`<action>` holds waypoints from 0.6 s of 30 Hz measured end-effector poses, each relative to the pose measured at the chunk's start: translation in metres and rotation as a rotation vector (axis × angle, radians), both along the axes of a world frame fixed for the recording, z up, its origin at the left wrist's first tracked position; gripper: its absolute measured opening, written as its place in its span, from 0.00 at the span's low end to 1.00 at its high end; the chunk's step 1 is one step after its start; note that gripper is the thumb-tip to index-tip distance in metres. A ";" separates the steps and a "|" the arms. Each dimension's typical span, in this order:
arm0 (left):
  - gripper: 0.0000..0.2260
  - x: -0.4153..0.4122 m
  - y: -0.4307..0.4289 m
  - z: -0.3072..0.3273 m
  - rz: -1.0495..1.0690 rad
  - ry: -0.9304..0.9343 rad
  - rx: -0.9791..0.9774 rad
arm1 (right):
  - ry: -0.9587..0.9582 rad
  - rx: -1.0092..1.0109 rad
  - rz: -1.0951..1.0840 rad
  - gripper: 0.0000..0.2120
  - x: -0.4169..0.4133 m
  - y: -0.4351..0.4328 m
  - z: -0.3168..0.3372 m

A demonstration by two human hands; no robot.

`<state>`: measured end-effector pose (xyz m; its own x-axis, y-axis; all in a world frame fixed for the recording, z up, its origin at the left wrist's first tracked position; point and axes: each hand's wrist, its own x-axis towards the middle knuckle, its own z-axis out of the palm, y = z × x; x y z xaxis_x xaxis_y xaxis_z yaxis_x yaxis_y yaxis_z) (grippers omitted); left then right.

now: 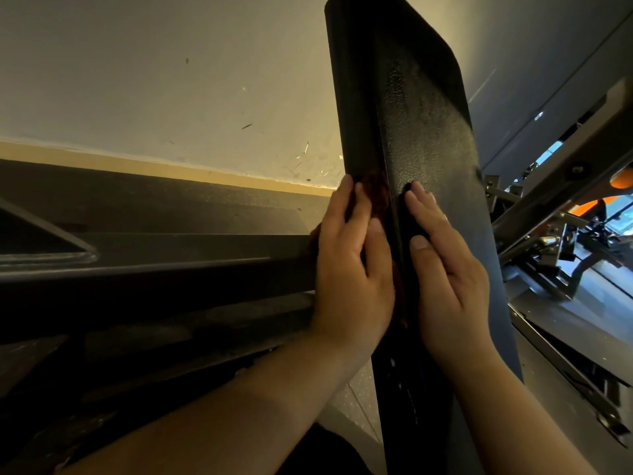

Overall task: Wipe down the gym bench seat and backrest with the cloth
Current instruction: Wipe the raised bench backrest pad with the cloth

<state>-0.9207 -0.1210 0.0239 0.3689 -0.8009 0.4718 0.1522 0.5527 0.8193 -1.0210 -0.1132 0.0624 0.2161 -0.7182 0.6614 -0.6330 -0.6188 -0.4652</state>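
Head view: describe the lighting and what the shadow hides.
Head view: warm light on the wall, a soft sheen on the backrest; the dark cloth under the left hand nearly vanishes in shadow; the lower left is murky.

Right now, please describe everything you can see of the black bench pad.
The black bench pad is long, with rounded corners and a pebbled, vinyl-like skin. It runs up and away from the camera. The right hand lies flat on its face; the left hand presses a reddish-brown cloth against its left side edge.
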 end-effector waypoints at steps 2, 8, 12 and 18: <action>0.20 -0.008 0.023 -0.015 -0.006 -0.042 -0.022 | -0.015 0.001 0.003 0.22 0.000 0.000 -0.001; 0.19 -0.006 0.013 -0.013 0.020 -0.085 -0.009 | -0.016 -0.001 0.007 0.21 0.000 0.000 0.000; 0.20 -0.006 0.001 -0.006 0.077 -0.082 0.000 | -0.004 -0.006 0.005 0.21 0.001 0.000 0.000; 0.24 -0.039 0.067 -0.055 -0.022 -0.182 -0.007 | -0.011 0.004 0.024 0.21 -0.002 0.001 -0.002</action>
<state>-0.9597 -0.0541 -0.0310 0.2593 -0.8044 0.5346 0.0136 0.5565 0.8308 -1.0227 -0.1122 0.0607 0.2263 -0.7153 0.6612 -0.6130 -0.6321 -0.4739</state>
